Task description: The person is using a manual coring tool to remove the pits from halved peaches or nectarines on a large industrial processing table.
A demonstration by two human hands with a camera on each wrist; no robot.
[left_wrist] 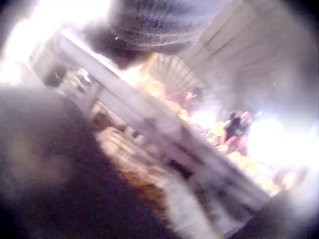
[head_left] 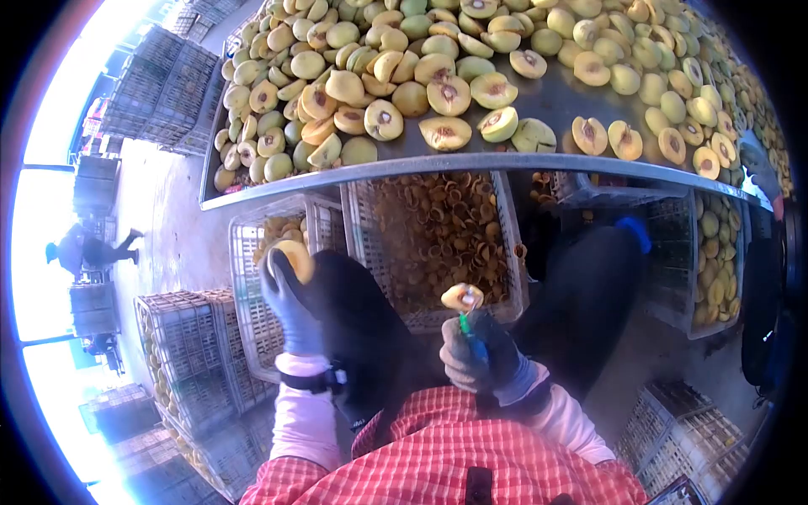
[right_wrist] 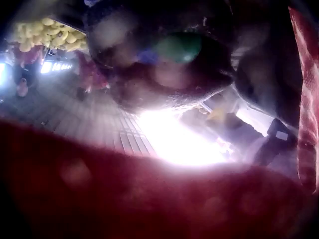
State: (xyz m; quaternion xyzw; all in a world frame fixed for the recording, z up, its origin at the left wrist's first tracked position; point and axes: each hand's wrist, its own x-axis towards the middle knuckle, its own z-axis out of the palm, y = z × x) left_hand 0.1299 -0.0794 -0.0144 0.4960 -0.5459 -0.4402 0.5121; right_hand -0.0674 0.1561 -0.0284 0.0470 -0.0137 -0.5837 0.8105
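My gloved left hand holds a yellow peach half by its edge, above a white plastic crate at my left knee. In my gloved right hand is a small green-handled tool, gripped upright in front of my chest. At the tool's metal tip sits another peach half, its cut side turned partly to the right. The left wrist view is blurred and the held fruit hardly shows there; in the right wrist view the green handle pokes out of the dark glove.
A metal table heaped with peach halves spans the front. Under it, between my knees, stands a crate of brown scraps. More crates of fruit stand at the right, with stacked crates at the left. Another person is far left.
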